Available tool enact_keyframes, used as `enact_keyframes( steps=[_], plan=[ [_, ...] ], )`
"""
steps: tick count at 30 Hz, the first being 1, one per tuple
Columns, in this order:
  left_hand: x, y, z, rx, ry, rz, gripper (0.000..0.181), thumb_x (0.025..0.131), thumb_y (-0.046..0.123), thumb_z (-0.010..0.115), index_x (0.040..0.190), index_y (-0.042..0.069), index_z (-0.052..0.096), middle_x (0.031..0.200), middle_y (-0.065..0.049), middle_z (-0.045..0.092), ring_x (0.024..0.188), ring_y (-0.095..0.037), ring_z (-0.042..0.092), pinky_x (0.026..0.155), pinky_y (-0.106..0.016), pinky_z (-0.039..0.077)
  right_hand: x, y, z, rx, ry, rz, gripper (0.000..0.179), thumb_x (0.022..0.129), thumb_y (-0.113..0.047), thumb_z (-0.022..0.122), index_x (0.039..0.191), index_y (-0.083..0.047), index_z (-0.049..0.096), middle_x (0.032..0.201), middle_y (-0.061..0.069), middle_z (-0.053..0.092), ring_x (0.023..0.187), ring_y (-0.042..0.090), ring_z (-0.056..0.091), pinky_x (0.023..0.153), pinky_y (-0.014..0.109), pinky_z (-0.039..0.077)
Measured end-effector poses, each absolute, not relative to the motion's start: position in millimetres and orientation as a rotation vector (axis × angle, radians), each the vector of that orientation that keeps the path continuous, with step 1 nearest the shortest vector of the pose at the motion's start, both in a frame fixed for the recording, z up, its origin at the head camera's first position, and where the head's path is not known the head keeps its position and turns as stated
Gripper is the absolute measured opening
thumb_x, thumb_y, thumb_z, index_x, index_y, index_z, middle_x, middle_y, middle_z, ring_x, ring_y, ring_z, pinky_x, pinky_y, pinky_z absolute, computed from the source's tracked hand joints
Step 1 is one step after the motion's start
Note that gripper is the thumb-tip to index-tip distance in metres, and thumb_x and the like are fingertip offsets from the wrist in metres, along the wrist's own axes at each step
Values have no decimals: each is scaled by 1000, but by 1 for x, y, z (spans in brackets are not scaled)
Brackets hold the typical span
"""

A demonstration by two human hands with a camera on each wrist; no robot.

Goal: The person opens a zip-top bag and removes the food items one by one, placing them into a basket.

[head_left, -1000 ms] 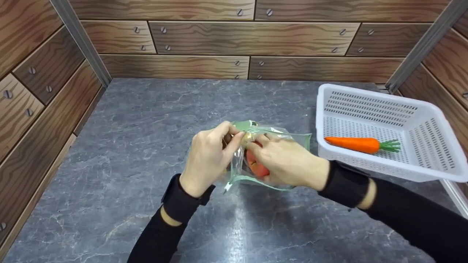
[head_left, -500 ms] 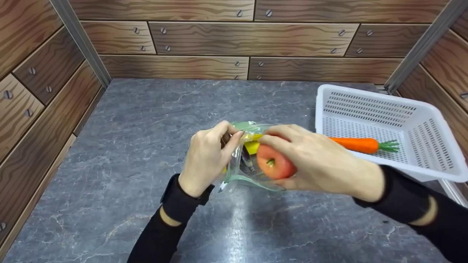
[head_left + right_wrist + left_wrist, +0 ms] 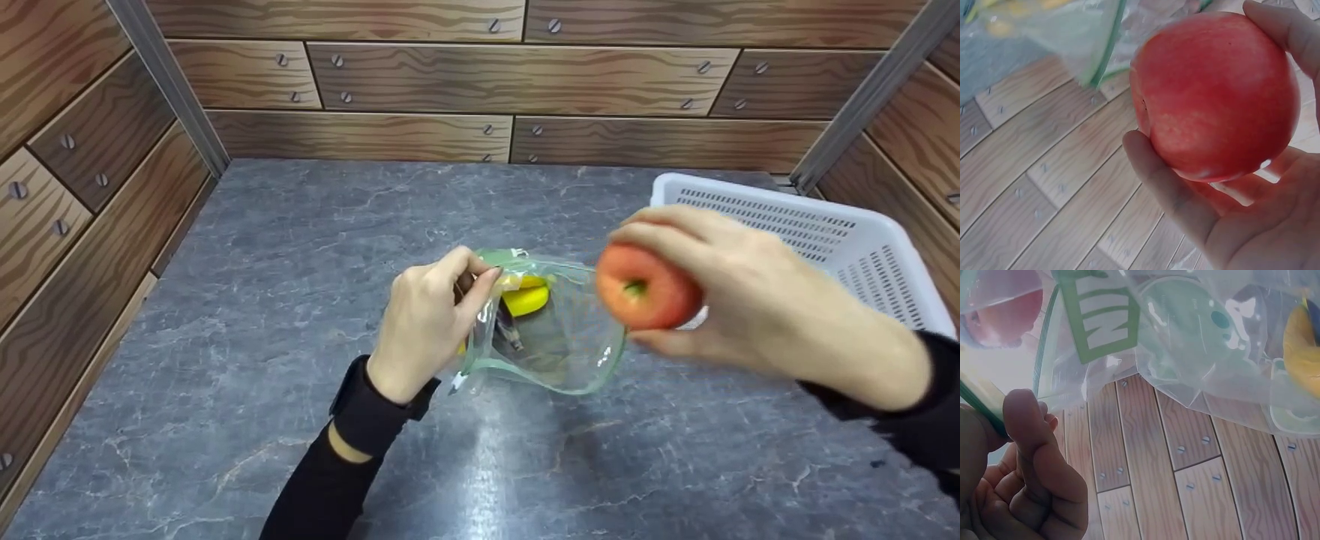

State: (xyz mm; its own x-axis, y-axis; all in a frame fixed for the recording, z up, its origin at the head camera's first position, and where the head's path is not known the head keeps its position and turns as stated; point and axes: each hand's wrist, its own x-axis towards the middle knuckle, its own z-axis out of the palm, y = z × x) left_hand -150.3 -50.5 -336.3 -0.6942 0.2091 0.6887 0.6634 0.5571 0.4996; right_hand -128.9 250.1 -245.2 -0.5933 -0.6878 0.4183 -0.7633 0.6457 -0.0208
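Note:
A red apple (image 3: 646,289) is gripped in my right hand (image 3: 772,300), just right of a clear zip bag (image 3: 570,352) with a green-edged mouth. In the right wrist view the fingers and thumb curl round the apple (image 3: 1216,95). My left hand (image 3: 424,322) pinches the bag's left rim between thumb and fingers, and the mouth gapes toward the right. Inside the bag lie a yellow thing (image 3: 526,298), seen curved like a banana (image 3: 1300,346) in the left wrist view, and a dark purple thing (image 3: 508,328) whose kind I cannot tell.
A white perforated basket (image 3: 765,196) stands at the right, partly hidden behind my right hand. The grey marbled tabletop (image 3: 285,247) is bounded by wood-patterned walls (image 3: 420,79) at the back and both sides.
My right hand has drawn the apple out of the bag and moved right and up, now covering the carrot in the basket. The left hand has stayed in place, holding the rim.

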Motion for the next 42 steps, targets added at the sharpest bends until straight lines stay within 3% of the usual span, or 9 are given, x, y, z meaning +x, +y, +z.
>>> enact_keyframes(
  steps=[5,10,14,21,26,31,42],
  plan=[
    [-150,-50,-336,-699,-2226,-1041,11,98,9,74,89,4,69,66,-4,67,52,-9,50,50,-19,42,-135,267,-241,1015,-2511,256,81,64,-32,95,138,-16,65,132,7,67,107,28,70,82,45,58],
    [-150,-50,-337,-704,-2233,-1039,11,98,8,73,89,4,69,66,-4,68,53,-10,51,50,-19,43,-148,280,-239,875,-2568,240,71,65,-28,94,129,-11,67,115,12,70,90,30,70,72,48,55],
    [-150,-50,-337,-704,-2237,-1043,11,99,8,73,89,4,69,67,-4,68,53,-10,52,51,-20,43,-165,293,-244,763,-2692,231,67,67,-29,96,126,-14,68,109,10,70,87,27,68,70,47,51],
    [-150,-50,-338,-687,-2243,-1045,12,98,8,74,88,4,69,66,-3,67,53,-9,51,50,-20,43,-210,321,-264,648,-2908,198,73,71,-31,96,133,-8,66,115,17,69,94,35,66,71,45,47],
    [-150,-49,-337,-678,-2248,-1053,12,98,9,74,88,4,69,65,-4,67,52,-9,51,50,-19,42,-243,338,-285,632,-3029,205,77,72,-32,95,135,-3,63,116,18,70,96,32,65,77,44,49],
    [-151,-50,-336,-687,-2248,-1055,12,97,8,74,88,4,69,66,-4,68,52,-10,52,50,-20,44,-273,348,-308,591,-3112,289,70,72,-27,95,128,-1,64,110,15,72,92,28,64,80,39,48],
    [-151,-51,-337,-699,-2244,-1048,12,98,8,74,88,3,69,67,-4,69,52,-10,54,50,-19,45,-318,369,-348,477,-3265,347,79,74,-33,93,134,7,60,114,26,69,96,34,64,81,37,48]
  ],
)
